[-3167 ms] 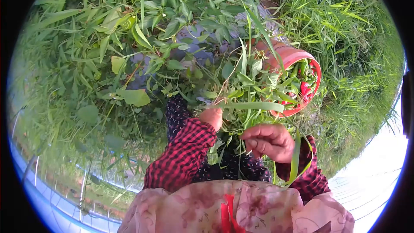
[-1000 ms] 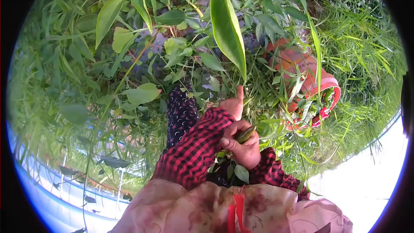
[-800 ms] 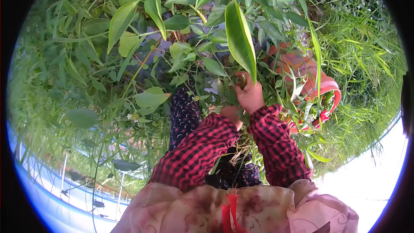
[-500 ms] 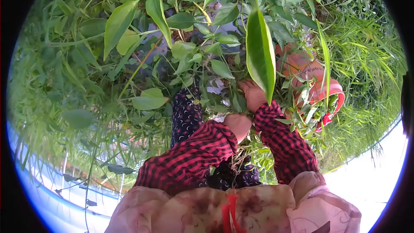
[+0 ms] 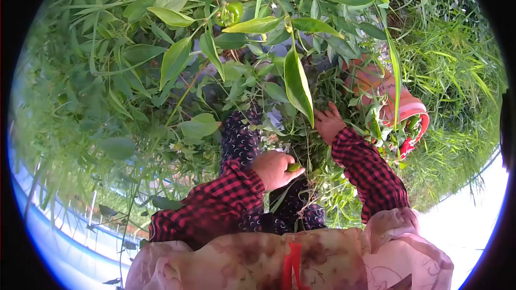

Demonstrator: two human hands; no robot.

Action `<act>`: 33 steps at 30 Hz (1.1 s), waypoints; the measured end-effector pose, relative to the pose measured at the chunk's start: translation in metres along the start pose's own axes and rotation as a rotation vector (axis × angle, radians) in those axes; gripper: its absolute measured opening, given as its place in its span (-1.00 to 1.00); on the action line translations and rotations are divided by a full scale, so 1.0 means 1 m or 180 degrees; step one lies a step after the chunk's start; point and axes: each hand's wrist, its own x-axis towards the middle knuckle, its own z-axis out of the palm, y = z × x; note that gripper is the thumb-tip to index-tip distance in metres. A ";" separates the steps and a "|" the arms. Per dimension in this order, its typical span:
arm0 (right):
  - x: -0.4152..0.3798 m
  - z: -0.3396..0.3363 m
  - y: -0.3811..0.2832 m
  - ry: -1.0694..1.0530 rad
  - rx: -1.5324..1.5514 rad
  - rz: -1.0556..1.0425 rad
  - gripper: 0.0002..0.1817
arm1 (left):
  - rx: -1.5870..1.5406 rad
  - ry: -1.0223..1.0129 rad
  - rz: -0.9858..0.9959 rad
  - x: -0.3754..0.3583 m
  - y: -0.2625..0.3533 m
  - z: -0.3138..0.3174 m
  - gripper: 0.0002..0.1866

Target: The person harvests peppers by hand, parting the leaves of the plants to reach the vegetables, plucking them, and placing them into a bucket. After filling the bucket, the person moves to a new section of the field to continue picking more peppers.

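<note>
My left hand point(image 5: 273, 170) is closed around a small green pepper point(image 5: 294, 167), whose end shows between the thumb and fingers. It is in front of my knees, low among the plants. Up and to the right, my right hand point(image 5: 329, 124) reaches into the leaves with its fingers spread; it appears to hold nothing, though foliage covers part of the fingertips. Another green pepper point(image 5: 230, 14) hangs on a pepper plant at the top. A long pepper leaf point(image 5: 298, 86) hangs close to the camera, just left of my right hand.
A red-pink bucket point(image 5: 404, 106) lies tipped to the right of my right hand, with green peppers point(image 5: 413, 123) at its mouth. Tall grass point(image 5: 457, 86) grows beyond it. Dense leafy plants fill the left side. My patterned trouser leg point(image 5: 239, 134) is between the plants.
My left hand has drawn back to the left, away from the right one, and the green pepper in it now shows. My right hand has shifted slightly right and its fingers have spread.
</note>
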 end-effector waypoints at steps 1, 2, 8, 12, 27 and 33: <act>0.003 -0.002 0.004 0.0050 0.0018 -0.0002 -0.44 | -0.0045 -0.0298 -0.0171 0.001 -0.004 -0.007 -0.69; 0.006 -0.005 0.007 -0.0030 0.0030 0.0037 -0.42 | -0.0208 -0.0268 -0.0217 0.002 -0.008 -0.014 -0.74; 0.009 -0.018 0.035 -0.0191 -0.0034 0.0054 -0.36 | -0.1426 0.0665 -0.0076 0.009 -0.022 -0.061 -0.67; 0.008 0.004 0.036 -0.0158 -0.0090 0.0049 -0.35 | -0.1297 0.1831 -0.0048 0.000 -0.032 -0.091 -0.56; -0.006 -0.057 -0.044 0.3178 0.1610 0.0372 -0.53 | 0.1380 0.0856 -0.2572 -0.018 -0.077 -0.086 -0.47; -0.028 -0.100 -0.093 0.3472 0.7012 -0.0112 -0.74 | 0.1498 0.0612 -0.2096 -0.007 -0.079 -0.039 -0.48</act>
